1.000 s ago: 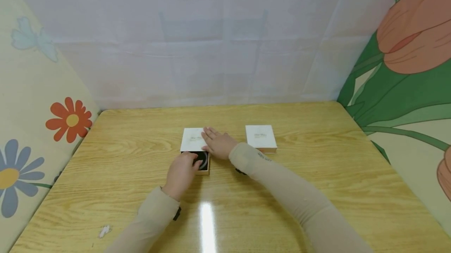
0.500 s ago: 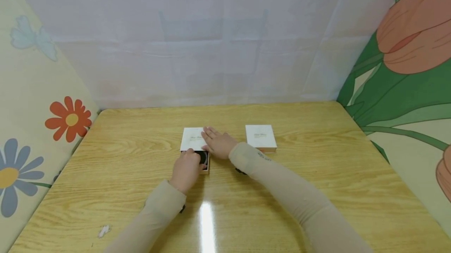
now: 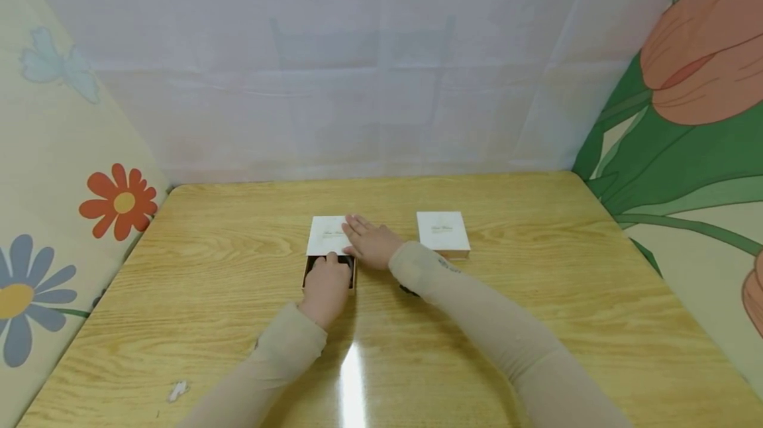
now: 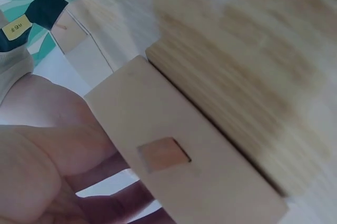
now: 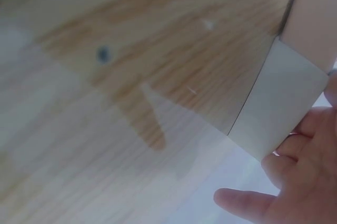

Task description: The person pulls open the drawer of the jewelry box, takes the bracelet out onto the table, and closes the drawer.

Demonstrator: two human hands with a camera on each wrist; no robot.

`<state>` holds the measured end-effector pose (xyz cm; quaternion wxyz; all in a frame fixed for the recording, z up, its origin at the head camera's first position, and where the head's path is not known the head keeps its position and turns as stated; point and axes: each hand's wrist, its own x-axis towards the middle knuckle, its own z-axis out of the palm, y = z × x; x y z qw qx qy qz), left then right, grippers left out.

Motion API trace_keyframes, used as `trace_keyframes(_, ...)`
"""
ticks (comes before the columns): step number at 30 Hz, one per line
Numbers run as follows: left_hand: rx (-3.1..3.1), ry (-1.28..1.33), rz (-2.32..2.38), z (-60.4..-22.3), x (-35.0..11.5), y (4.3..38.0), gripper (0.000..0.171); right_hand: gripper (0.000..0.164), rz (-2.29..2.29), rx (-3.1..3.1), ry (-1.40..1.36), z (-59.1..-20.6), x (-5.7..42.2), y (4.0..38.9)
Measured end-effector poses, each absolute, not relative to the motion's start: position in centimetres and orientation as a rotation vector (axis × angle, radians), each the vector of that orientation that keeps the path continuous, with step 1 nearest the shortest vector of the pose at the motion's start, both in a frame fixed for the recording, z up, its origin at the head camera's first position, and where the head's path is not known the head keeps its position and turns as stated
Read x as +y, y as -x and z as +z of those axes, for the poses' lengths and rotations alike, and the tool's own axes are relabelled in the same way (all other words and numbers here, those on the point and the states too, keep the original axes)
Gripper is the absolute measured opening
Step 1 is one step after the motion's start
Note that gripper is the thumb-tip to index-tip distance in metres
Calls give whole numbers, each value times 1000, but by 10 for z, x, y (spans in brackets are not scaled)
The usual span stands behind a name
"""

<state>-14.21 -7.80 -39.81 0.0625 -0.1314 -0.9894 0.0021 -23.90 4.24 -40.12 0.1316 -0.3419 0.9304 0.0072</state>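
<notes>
A white box sleeve (image 3: pixel 322 234) with small gold lettering lies on the table, its tan drawer (image 4: pixel 131 97) pulled out toward me. A ribbon tab (image 4: pixel 162 154) shows on the drawer front in the left wrist view. My left hand (image 3: pixel 326 287) reaches over that front, fingers down in the black interior at the sleeve's edge. A dark round thing, mostly hidden by the fingers, lies inside the drawer. Flat across the sleeve's right side rests my right hand (image 3: pixel 372 244); its fingers (image 5: pixel 303 142) lie along the white sleeve in the right wrist view.
A second white box (image 3: pixel 442 230) with similar lettering stands to the right, beyond my right wrist. A small white scrap (image 3: pixel 177 391) lies at the front left of the wooden table (image 3: pixel 536 348). A pale cloth (image 3: pixel 369 83) hangs behind.
My left hand has moved right and forward over the drawer, covering most of the round dark thing that showed earlier. The right hand has stayed on the sleeve.
</notes>
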Motion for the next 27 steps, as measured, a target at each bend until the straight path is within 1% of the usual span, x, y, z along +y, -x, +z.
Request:
trace_keyframes(12,-2911,455,-44,-405,-82,142,5,62,38,2707,1000,-401,43,238)
trace_keyframes(18,-2963,416,-76,-400,-84,141,2,62,13,2702,995,-402,43,238)
trace_keyframes(24,-2920,391,-209,-400,-88,139,13,62,14,2719,996,-403,43,238)
trace_keyframes(27,-2851,425,-218,-400,-92,139,12,62,24,2723,996,-403,42,238)
